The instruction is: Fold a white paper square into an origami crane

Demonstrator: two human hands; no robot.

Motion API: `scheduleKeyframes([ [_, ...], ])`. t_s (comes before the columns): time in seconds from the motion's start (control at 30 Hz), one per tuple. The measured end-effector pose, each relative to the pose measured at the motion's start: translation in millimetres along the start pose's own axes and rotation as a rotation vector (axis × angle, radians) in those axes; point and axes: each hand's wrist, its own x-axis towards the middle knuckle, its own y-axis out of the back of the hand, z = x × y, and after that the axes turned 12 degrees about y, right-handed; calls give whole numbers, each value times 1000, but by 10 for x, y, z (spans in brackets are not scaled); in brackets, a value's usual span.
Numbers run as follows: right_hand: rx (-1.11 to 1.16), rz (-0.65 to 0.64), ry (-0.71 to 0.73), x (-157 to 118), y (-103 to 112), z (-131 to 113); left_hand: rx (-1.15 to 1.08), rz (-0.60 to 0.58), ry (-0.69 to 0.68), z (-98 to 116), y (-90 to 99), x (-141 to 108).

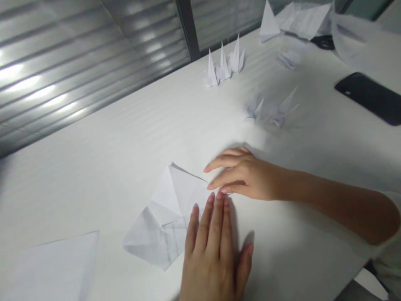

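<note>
A partly folded sheet of white paper, with crease lines and some faint print, lies on the white table in front of me. My left hand rests flat over its right part, fingers stretched out and thumb apart. From the right comes my right hand, palm down, with its fingers spread at the paper's upper right corner. The right thumb is close to the left fingertips, and that corner is mostly hidden under the hands.
Beyond my hands stand two blurred folded paper figures, with three pointed ones along the window. A dark phone lies at right. A paper sheet is at lower left; more folded paper sits at the back.
</note>
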Motion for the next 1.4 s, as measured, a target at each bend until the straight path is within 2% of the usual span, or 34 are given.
scheduleKeyframes([
  [0.1,13,-86,103,-3,10,42,-38,-26,55,-8,-26,-13],
  [0.2,2,-134,129,-8,19,58,-58,-46,69,-19,-25,-12],
  [0.57,-28,-133,108,2,36,30,-75,-69,48,-25,-2,4],
  [0.77,-33,-124,107,-3,29,32,-75,-55,31,-21,-21,5],
  [1.0,-16,-139,124,-6,23,64,-122,-8,102,21,-11,27],
  [1.4,-16,-142,132,3,20,76,-126,0,74,-9,-30,26],
])
